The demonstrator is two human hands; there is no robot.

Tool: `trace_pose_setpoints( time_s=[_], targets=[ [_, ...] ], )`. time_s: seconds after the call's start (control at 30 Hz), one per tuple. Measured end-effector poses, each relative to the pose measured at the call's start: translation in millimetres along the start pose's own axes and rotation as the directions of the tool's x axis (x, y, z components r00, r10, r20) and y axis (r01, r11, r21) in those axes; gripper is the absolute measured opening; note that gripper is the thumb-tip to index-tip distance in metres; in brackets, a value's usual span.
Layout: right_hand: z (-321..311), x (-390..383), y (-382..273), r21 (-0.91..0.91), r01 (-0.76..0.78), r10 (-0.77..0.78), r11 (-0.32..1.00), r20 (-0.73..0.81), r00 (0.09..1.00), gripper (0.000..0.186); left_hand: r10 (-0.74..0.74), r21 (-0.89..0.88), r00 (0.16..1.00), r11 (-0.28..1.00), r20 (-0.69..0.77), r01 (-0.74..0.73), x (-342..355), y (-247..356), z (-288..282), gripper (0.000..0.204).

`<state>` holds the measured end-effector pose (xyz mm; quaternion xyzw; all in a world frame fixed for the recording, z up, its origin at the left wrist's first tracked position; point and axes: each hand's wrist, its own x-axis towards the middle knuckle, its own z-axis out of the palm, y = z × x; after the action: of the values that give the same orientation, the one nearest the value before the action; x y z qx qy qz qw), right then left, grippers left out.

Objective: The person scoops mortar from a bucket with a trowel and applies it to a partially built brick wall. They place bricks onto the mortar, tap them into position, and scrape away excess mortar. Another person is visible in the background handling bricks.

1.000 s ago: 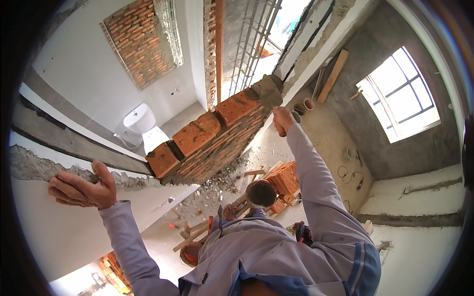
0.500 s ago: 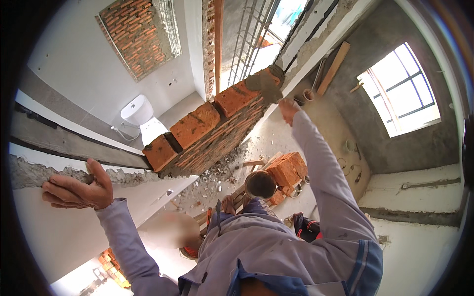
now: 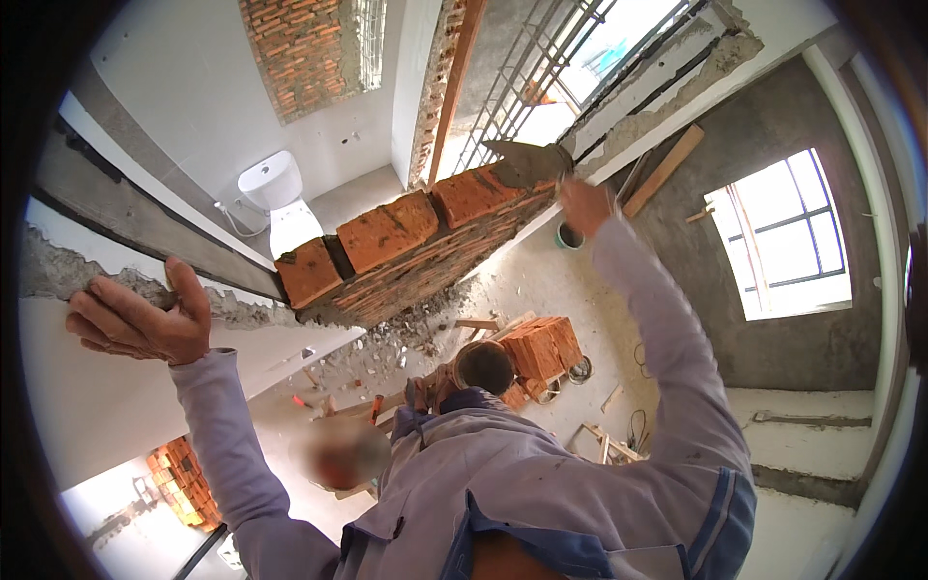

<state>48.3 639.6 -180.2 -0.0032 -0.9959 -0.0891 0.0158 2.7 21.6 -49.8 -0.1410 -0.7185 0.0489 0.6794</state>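
Note:
My right hand (image 3: 587, 205) is closed round the handle of a trowel at the far right end of a low brick wall (image 3: 416, 263). The trowel's grey blade (image 3: 520, 158) lies across wet mortar on the wall's top, pointing left. Three orange bricks form the top course: an end brick (image 3: 309, 273), a middle brick (image 3: 389, 230) and a far brick (image 3: 472, 196), with dark gaps between them. On the left, my left hand (image 3: 145, 317) is open, fingers spread, its palm against the rough broken edge of a white wall (image 3: 68, 269). It holds nothing.
Below the wall stand a round bucket (image 3: 484, 367) and a stack of bricks (image 3: 543, 346), with rubble (image 3: 396, 338) on the floor. A blurred person (image 3: 340, 452) is at the lower left. Beyond the wall are a white toilet (image 3: 273, 184) and steel rebar cages (image 3: 532, 82).
The trowel blade has turned from pointing down over the mortar to lying across it, tip to the left. My left hand stays at the wall edge. The whole view has shifted slightly.

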Motion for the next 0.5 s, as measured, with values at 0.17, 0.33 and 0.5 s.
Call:
trace_pose_setpoints(
  time_s=[0.17, 0.33, 0.5],
  targets=[
    [-55.7, 115.5, -26.5, -0.421, -0.040, 0.146, 0.906, 0.222, 0.964, 0.016, 0.063, 0.026, 0.998, 0.998, -0.007, -0.062, 9.3, -9.3, -9.5, 0.078],
    [-61.7, 100.0, -52.5, -0.372, 0.190, -0.085, 0.909, 0.281, 0.956, 0.027, 0.111, 0.026, 0.994, 0.993, 0.012, -0.112, 6.3, -5.6, -8.2, 0.078],
    [-69.1, 29.2, -41.6, 0.249, -0.085, 0.056, 0.965, 0.119, 0.991, 0.032, 0.123, 0.074, 0.992, 0.990, 0.010, -0.123, 3.1, -11.4, -8.9, 0.078]
  ],
)
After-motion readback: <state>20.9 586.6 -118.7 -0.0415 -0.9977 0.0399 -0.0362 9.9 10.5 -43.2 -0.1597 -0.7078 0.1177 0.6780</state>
